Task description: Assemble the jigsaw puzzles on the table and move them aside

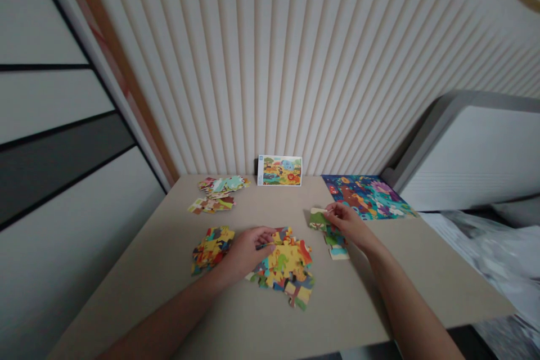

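A green-and-cream jigsaw piece (317, 219) sits in a narrow pinch of the right hand (348, 225), at about 3 o'clock from the middle of the beige table (379, 298), with 12 o'clock straight ahead. A short run of pieces (336, 244) lies just below it, though it is hard to tell whether they are joined. The left hand (248, 250) lies palm-down on the edge of a loose heap of jigsaw pieces (291, 264) at about 6 o'clock; its fingers stretch across the pieces, and whether they hold one cannot be told. A smaller pile (212, 248) lies just beside that hand at 8 o'clock, and two overlapping clusters (221, 191) sit at 10 o'clock. A picture card (279, 170) stands against the ribbed wall panel (270, 67) at 12 o'clock, and a dark, multicoloured puzzle (363, 197) lies flat at 2 o'clock. A sideways sweep of the left wrist could scatter the heap into the smaller pile and mix them. A loose pinch could drop the piece onto the run below, and a knock to the table could topple the card.
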### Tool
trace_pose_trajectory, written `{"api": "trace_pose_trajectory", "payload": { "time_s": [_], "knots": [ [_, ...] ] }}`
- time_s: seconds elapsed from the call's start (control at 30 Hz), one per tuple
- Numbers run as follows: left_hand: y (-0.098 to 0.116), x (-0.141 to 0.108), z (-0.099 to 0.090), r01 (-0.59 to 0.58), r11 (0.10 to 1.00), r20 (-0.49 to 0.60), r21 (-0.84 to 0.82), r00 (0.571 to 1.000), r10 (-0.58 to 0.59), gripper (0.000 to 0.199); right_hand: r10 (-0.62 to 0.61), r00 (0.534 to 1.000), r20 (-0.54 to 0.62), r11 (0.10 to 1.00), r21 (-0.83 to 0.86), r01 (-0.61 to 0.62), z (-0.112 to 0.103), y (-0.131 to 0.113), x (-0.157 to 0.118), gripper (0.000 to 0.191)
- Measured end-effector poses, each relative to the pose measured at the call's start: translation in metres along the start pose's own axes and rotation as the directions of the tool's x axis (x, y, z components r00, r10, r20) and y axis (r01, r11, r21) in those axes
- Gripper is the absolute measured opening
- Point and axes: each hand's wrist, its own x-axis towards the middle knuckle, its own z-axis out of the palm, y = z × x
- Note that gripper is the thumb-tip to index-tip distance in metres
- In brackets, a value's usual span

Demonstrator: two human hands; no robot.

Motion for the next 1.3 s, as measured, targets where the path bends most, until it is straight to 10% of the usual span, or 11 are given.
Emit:
{"api": "trace_pose_trajectory", "payload": {
  "time_s": [0.77,1.1,1.3],
  "knots": [
    [0.01,0.003,-0.011,-0.023,0.989,-0.225,-0.149,0.974,-0.011,0.026,-0.186,0.983,-0.001,0.834,-0.529,0.157,0.015,-0.005,-0.005,0.036],
    [0.024,-0.008,-0.005,-0.169,0.982,0.078,-0.087,0.981,0.176,0.034,-0.464,0.719,0.517,0.695,-0.291,0.658,0.078,-0.05,-0.035,0.065],
    [0.035,-0.015,-0.008,-0.34,0.927,0.143,0.155,0.937,0.32,0.047,-0.422,0.716,0.556,0.692,-0.313,0.651,0.084,-0.05,-0.038,0.076]
  ]
}}
